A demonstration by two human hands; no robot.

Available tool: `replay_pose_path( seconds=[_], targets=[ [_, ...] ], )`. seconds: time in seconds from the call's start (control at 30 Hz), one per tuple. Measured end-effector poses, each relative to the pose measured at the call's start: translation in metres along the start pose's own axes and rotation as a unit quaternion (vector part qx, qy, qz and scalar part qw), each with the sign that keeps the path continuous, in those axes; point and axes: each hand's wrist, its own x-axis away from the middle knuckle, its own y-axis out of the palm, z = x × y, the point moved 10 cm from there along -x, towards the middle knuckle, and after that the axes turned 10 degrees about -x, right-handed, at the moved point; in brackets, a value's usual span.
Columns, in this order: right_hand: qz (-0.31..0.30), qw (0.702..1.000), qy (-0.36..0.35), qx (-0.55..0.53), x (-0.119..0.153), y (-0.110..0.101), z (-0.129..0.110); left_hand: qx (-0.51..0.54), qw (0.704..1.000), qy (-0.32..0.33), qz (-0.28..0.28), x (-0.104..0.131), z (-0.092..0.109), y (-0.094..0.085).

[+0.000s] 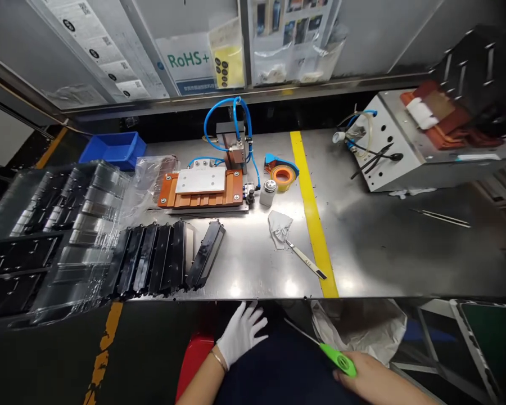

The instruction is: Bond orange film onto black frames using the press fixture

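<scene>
Two hands sit nearest us, both below the front edge of the steel table [362,247]. Our left hand [241,333], in a white glove, hovers open with its fingers spread and holds nothing; its fingertips point up toward the table edge. Our right hand [369,378], bare, is closed around the green handle of a pair of scissors [320,346]; the blades run up and to the left from that grip, so their long axis slants toward the gloved hand, and the tips lie between the two hands, just short of the table edge. Behind the scissors we note a crumpled plastic bag [362,329] hanging under the table. Next, on the table top: a row of black parts [168,259] leaning on edge at the left, closer to the left hand; a small tool with a cloth wad [293,247] beside the yellow stripe [314,219]. Further back: an orange fixture [202,188] with blue hoses, a small bottle [268,193], a tape roll [283,176]. Far left, stacked clear trays [46,236] and a blue bin [113,149]; far right, a grey metal box [409,152].
</scene>
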Motion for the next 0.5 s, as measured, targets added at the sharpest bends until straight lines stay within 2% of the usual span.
replay_pose_path(
  seconds=[0.13, 0.27, 0.4, 0.5],
  targets=[
    [0.069, 0.995, 0.003, -0.067, 0.003, -0.020, 0.036, -0.065, 0.997, -0.015, -0.031, 0.010, 0.014, 0.031],
    [0.109, 0.991, 0.024, -0.069, -0.004, -0.030, 0.061, -0.166, 0.986, 0.018, -0.002, 0.016, 0.036, 0.045],
    [0.129, 0.989, 0.002, -0.070, -0.016, -0.034, 0.060, -0.259, 0.963, 0.050, 0.052, 0.019, 0.054, 0.047],
    [0.138, 0.987, -0.018, -0.074, -0.026, -0.040, 0.047, -0.306, 0.945, 0.057, 0.103, 0.022, 0.060, 0.041]
  ],
)
